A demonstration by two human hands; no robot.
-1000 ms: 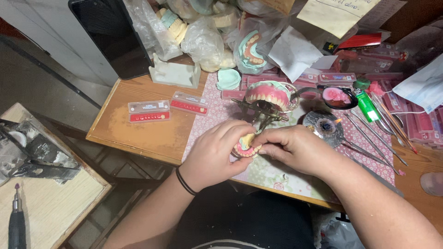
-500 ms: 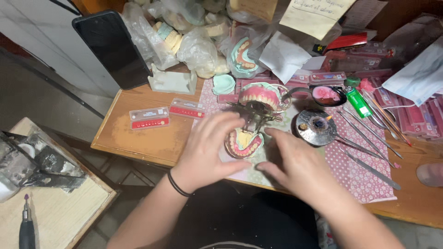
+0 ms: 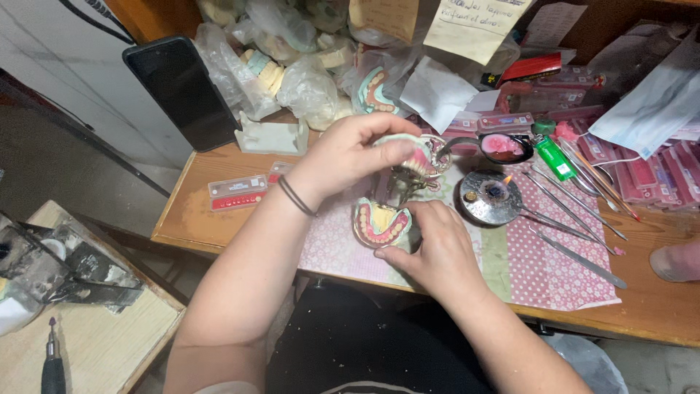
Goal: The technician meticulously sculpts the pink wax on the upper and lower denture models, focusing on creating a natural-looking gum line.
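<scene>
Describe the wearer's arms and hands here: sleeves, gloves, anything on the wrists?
Both forearms are bare, with no sleeves in view. The left hand and right hand wear no gloves. A thin dark band, like a hair tie, circles the left wrist. No rings or watch show. A black garment covers the torso below.

Bare forearms, dark band on left wrist.

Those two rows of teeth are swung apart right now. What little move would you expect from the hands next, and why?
Probably lowering the upper teeth onto the lower teeth: the left hand holds the upper half tipped up, while the right hand steadies the lower one on the mat.
</scene>
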